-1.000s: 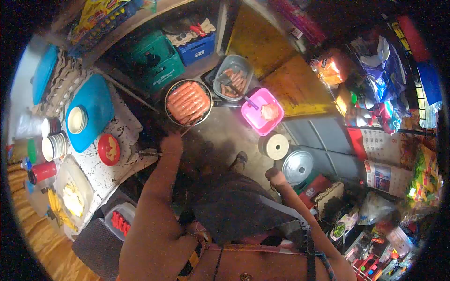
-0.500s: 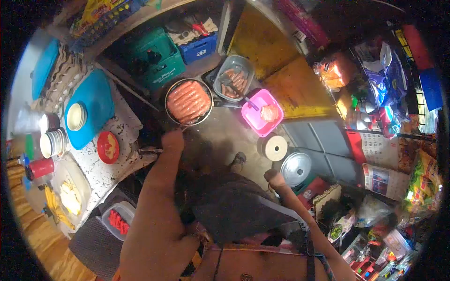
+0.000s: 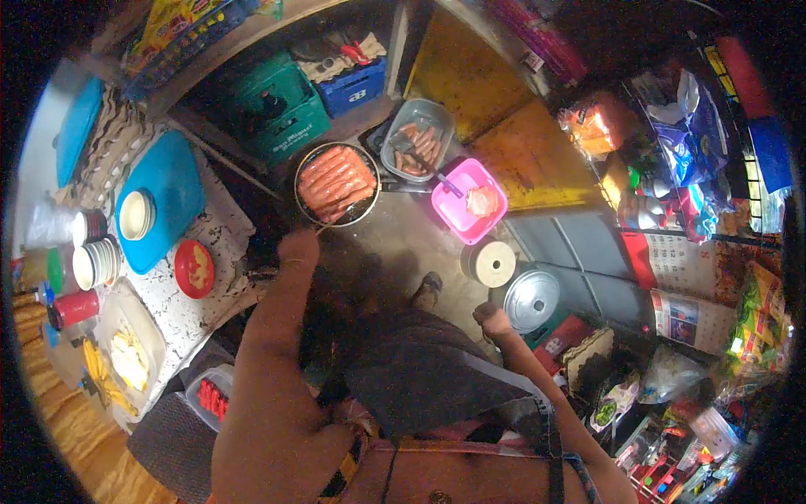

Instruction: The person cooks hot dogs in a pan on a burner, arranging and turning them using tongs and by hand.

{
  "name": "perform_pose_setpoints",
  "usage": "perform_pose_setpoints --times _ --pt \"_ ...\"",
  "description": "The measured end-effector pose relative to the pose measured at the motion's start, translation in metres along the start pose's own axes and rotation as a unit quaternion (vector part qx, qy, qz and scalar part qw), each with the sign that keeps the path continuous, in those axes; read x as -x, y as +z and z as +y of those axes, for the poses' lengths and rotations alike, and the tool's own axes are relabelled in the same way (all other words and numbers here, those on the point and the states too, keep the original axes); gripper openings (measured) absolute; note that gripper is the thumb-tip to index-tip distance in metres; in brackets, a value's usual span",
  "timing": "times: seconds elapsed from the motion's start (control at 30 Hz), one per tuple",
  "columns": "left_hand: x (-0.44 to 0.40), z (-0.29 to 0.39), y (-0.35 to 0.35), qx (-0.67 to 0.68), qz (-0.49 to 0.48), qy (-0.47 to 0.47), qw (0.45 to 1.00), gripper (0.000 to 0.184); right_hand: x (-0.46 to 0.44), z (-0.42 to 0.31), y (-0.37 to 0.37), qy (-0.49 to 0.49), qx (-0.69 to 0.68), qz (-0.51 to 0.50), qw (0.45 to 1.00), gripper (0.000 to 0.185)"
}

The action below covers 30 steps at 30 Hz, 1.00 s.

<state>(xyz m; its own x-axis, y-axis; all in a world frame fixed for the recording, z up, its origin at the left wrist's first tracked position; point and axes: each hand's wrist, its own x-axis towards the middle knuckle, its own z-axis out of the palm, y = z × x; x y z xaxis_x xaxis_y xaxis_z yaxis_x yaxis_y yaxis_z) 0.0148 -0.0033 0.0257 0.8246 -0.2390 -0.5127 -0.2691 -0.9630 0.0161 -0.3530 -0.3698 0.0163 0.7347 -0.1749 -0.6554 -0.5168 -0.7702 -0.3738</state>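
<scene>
My left hand (image 3: pixel 298 246) is closed around a thin utensil (image 3: pixel 326 225), whose far end reaches the lower edge of a round pan. Reddish sausages (image 3: pixel 336 178) lie side by side in the pan (image 3: pixel 379 186), with some dark pan bottom showing at its lower right. Beyond the pan, a clear container (image 3: pixel 391 151) holds browner sausages and tongs. The pink bowl (image 3: pixel 449 220) beside it has something pale orange in it and a purple-handled utensil (image 3: pixel 450 184) across its rim. My right hand (image 3: pixel 492 320) is closed near a silver lid (image 3: pixel 532 300); what it holds, if anything, is hidden.
On the left table (image 3: pixel 220 233) are a blue lid (image 3: pixel 172 181), stacked cups (image 3: pixel 96 263) and a red plate (image 3: pixel 195 290). Green (image 3: pixel 290 126) and blue (image 3: pixel 357 90) crates stand behind the pan. A round cream object (image 3: pixel 477 265) is beside the silver lid. Packets hang at right.
My left hand has moved slightly left with the utensil. The sausages in the pan have shifted up and left, baring some of the pan at the lower right. My right hand has hardly moved.
</scene>
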Motion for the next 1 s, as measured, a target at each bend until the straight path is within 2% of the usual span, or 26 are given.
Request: perform_pose_setpoints --times 0.07,0.17,0.27,0.37,0.47,0.57,0.67,0.77,0.87,0.97,1.0 --pt "-0.005 -0.007 0.006 0.010 0.016 -0.005 1.000 0.025 -0.008 0.019 0.014 -0.045 0.044 0.014 0.998 0.028" --pt "-0.014 -0.015 0.013 0.003 0.056 0.005 0.998 0.024 -0.007 0.020 0.017 -0.053 0.063 0.022 0.996 0.020" --pt "-0.019 -0.022 0.011 -0.032 0.056 0.024 0.998 0.024 -0.008 0.019 0.017 -0.051 0.059 0.034 0.996 0.019" --pt "-0.015 -0.017 -0.006 -0.013 0.041 0.003 0.999 0.023 0.003 -0.013 -0.012 0.007 -0.008 -0.010 1.000 0.021" --pt "-0.019 -0.015 0.000 -0.029 0.027 -0.002 0.999 0.022 0.002 -0.017 -0.012 0.044 -0.055 0.000 0.997 0.025" --pt "-0.018 -0.003 0.004 0.012 0.027 -0.024 0.999 0.022 -0.013 0.016 0.012 -0.051 0.073 0.002 0.996 0.030" --pt "0.000 0.007 -0.006 0.015 0.071 -0.019 0.997 0.022 -0.005 0.002 0.005 0.010 -0.021 0.031 0.999 0.029" --pt "0.020 0.021 -0.024 0.022 0.022 -0.017 0.999 0.022 0.000 -0.009 -0.007 0.012 -0.025 0.000 1.000 0.027" --pt "0.011 0.014 0.010 0.025 0.014 0.017 0.999 0.022 0.007 -0.024 -0.014 0.048 -0.074 0.016 0.996 0.025" --pt "0.004 0.013 0.027 0.014 0.042 0.032 0.999 0.022 0.001 0.000 0.003 -0.086 -0.054 0.080 0.992 0.028" --pt "0.004 0.015 0.028 0.006 0.046 0.028 0.999 0.022 0.000 0.000 0.001 -0.079 -0.048 0.056 0.994 0.028"
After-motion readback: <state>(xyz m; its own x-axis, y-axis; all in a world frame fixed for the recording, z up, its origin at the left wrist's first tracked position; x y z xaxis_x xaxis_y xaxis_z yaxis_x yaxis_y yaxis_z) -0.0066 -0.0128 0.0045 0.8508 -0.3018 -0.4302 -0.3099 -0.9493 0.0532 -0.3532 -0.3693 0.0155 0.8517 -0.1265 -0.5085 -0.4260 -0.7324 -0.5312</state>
